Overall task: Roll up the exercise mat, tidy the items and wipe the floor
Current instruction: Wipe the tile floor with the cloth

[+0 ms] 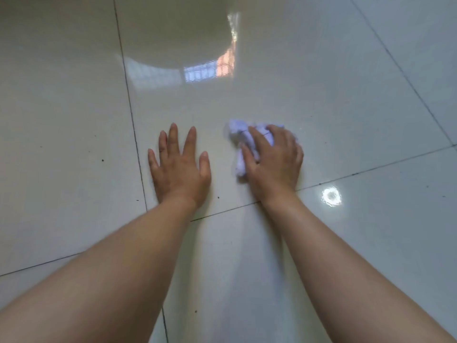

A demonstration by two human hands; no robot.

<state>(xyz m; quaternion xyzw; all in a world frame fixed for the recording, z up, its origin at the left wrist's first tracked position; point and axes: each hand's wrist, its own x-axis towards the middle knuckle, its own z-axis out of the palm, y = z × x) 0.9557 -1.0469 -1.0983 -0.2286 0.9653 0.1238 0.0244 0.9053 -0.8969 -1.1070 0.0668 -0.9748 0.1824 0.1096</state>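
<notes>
- Two bare forearms reach forward from the bottom edge, low over the pale glossy tiled floor.
- The left hand lies flat on a tile, palm down, fingers straight and spread, holding nothing; it looks like a prop for the body's weight.
- The right hand sits just beside it, apart from it, its fingers bent over a white wad and its thumb down the wad's near side, pressing it to the floor.
- The wad is crumpled and soft, cloth or tissue, I cannot tell which; part of it pokes out ahead of the fingertips and to their left.
- It likely weighs almost nothing and flattens under pressure, so the best hold is a palm over its bulk with the loose ends tucked in, or it may unravel or slip on the slick tile.
- Small dark specks dot the tiles to the left of the hands, apparently not yet wiped.
- A round glare spot shines right of the right wrist.
- Farther off, a window reflection gleams on the floor; no mat is in view.
</notes>
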